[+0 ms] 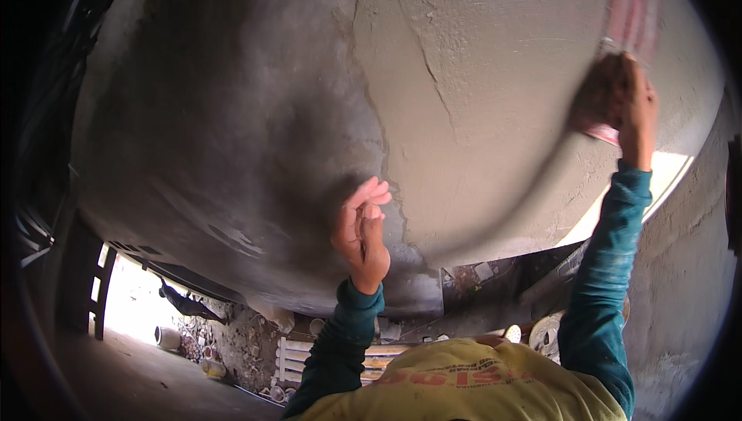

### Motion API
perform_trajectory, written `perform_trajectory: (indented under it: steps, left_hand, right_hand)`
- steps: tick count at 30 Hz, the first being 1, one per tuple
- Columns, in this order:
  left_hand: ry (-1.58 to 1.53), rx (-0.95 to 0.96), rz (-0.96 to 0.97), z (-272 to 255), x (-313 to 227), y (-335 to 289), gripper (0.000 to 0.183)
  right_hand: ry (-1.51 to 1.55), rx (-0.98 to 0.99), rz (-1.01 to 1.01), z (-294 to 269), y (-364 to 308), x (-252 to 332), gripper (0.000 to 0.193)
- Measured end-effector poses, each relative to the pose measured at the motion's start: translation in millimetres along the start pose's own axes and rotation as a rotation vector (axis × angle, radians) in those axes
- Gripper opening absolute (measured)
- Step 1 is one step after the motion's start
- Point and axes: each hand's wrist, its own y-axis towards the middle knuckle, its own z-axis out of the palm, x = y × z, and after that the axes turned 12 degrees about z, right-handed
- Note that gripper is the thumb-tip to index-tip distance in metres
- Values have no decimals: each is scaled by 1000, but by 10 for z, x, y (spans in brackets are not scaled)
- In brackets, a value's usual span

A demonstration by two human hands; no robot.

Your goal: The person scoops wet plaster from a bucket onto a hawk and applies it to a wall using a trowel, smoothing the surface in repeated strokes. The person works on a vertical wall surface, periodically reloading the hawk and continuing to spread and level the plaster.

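Right hand gripping striped float; left hand half curled

Right hand: raised, well above and right of the left, fingers wrapped around the middle of the float; exact finger positions blurred. Float is long, red and whitish, motion-smeared; one end runs up beyond the hand, the other pokes out below-left of it. Float lies over the pale plaster coat; full contact along it, can't tell.

Left hand: fingers close together, bent toward the thumb, loosely cupped rather than spread. Sits in front of the ragged edge where pale coat meets darker grey surface. Touching wall or not, can't tell; anything inside the curl, can't tell either.

Around: teal right sleeve below the right hand, bright strip just beside it. Teal left sleeve below the left hand, pale slats lower left of that hand. Yellow shirt below, between the sleeves.
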Motion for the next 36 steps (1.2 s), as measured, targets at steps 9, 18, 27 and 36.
perform_trajectory:
  steps: [9,18,27,36]
  left_hand:
    - [315,66,394,-67,125,371,41]
    - [367,-16,501,27,-25,664,48]
    - [326,49,634,462,-284,884,52]
    - [279,234,707,1117,-502,881,55]
  right_hand:
    - [-803,583,-681,-34,-1008,-295,35]
    - [-907,589,-803,448,-1025,-242,37]
    - [-504,277,-480,428,-206,604,51]
    - [-20,131,82,-643,676,345,41]
